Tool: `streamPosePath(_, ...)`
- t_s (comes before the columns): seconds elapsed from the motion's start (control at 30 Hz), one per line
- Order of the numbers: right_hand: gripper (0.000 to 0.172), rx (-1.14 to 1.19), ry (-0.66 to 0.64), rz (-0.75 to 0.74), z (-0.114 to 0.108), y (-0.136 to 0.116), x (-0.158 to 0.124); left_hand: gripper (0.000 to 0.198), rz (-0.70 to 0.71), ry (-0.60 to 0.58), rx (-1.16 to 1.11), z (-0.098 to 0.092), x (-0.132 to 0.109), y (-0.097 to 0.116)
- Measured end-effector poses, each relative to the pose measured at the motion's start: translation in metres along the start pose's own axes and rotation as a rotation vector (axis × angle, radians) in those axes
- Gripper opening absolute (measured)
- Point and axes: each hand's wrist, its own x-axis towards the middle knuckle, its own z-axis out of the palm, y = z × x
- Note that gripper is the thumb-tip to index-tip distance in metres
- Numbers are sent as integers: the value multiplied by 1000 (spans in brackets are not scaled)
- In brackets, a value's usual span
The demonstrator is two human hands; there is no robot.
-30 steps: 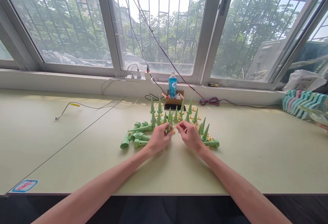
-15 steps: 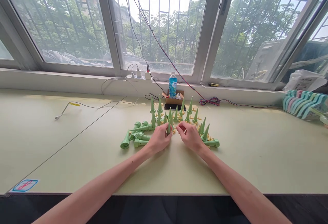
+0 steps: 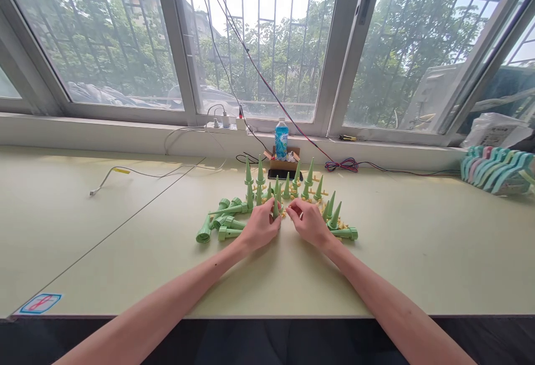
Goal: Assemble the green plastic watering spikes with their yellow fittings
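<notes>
My left hand (image 3: pixel 263 224) is closed round a green watering spike (image 3: pixel 276 207), which points up. Just to its right, my right hand (image 3: pixel 308 220) is pinched, fingertips close to the spike; a small yellowish piece may be between them, too small to make out. Past both hands stand several more green spikes (image 3: pixel 309 172), points up, with small yellow valves (image 3: pixel 316 179) sticking out of some. Left of my left hand, loose green spikes (image 3: pixel 204 232) lie on their sides. Another spike (image 3: pixel 346 233) lies beside my right wrist, near a cluster of yellow valves partly hidden behind the hand.
Behind the spikes are a dark phone (image 3: pixel 279 174), a small cardboard box (image 3: pixel 273 163) and a bottle of blue liquid (image 3: pixel 281 140). A coiled cable (image 3: pixel 341 165) lies along the sill. Pastel hangers (image 3: pixel 497 170) stand at the far right. A white cable (image 3: pixel 137 172) crosses the table's left side.
My right hand's fingertips have shifted very slightly left, towards the spike. My left hand stays in place round it.
</notes>
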Motion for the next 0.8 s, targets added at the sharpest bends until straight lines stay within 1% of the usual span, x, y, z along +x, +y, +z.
streamPosePath(0.13,23,1,-11,-10,-1,-2,0,9,-2,5,33,-1,0,2)
streamPosePath(0.37,23,-3,-21,-20,-1,-1,-1,10,-4,-9,5,-2,-1,6)
streamPosePath(0.8,21,-1,-49,-32,0,-1,-2,11,0,38,-57,1,-1,2)
